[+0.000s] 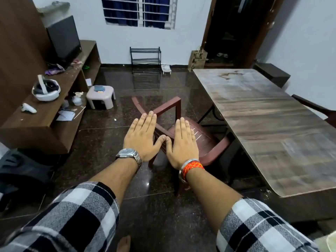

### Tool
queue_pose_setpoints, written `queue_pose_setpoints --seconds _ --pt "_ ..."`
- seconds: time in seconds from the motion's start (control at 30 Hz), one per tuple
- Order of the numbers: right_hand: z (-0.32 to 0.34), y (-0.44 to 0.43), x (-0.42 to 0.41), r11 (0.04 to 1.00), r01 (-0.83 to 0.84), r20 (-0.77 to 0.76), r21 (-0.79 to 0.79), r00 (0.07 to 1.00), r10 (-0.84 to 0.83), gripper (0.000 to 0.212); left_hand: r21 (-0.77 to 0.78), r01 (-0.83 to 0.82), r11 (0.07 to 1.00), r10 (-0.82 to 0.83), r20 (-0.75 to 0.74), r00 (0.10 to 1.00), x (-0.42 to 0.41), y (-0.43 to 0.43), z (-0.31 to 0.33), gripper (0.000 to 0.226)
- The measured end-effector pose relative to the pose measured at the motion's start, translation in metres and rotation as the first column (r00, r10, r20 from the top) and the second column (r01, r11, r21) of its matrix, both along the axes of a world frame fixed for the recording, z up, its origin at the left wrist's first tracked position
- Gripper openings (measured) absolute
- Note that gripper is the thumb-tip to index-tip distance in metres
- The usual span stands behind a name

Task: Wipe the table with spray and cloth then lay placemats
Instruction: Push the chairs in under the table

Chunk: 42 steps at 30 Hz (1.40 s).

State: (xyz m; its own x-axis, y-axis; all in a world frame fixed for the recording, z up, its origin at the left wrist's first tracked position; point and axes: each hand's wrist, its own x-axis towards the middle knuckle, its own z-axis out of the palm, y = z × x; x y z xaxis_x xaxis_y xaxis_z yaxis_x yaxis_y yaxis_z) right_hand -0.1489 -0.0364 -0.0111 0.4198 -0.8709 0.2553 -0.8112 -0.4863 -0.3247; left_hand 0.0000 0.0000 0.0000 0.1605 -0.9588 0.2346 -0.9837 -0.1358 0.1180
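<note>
A long wooden table (269,120) with a worn grey-brown top stands at the right, a dark stain near its far end. My left hand (142,138) and my right hand (181,142) are stretched out flat in front of me, palms down, thumbs touching, held in the air over the floor and a chair. Both hands hold nothing. They are left of the table and apart from it. I see no spray bottle, cloth or placemats.
A maroon plastic chair (192,135) stands under my hands, against the table's left side. A wooden shelf unit (45,110) with a headset, a controller and a screen lines the left wall. A small stool (101,96), a black rack (145,59) and a dark doorway lie beyond.
</note>
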Motion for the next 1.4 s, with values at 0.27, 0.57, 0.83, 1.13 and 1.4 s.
queue_pose_setpoints --seconds 0.27,0.57,0.83,1.13,1.4 --pt "-0.036 -0.061 0.047 0.982 0.138 -0.072 0.128 0.989 -0.129 0.073 0.073 0.170 0.983 -0.172 0.033 0.984 0.059 -0.087 -0.040 0.082" --pt "-0.065 -0.111 0.095 0.923 0.306 -0.216 0.234 0.942 -0.257 0.079 0.194 0.285 0.939 -0.287 -0.016 0.958 0.110 -0.167 -0.081 0.077" --pt "-0.058 -0.113 0.106 0.862 0.401 -0.318 0.309 0.898 -0.304 0.105 0.184 0.309 0.933 -0.289 -0.130 0.949 0.119 -0.184 -0.090 0.081" --pt "-0.045 -0.113 0.111 0.835 0.434 -0.339 0.337 0.884 -0.323 0.087 0.192 0.342 0.920 -0.317 -0.150 0.937 0.125 -0.193 -0.093 0.090" --pt "-0.043 -0.130 0.129 0.825 0.447 -0.285 0.345 0.887 -0.362 0.084 0.187 0.392 0.901 -0.370 -0.140 0.918 0.141 -0.221 -0.093 0.091"
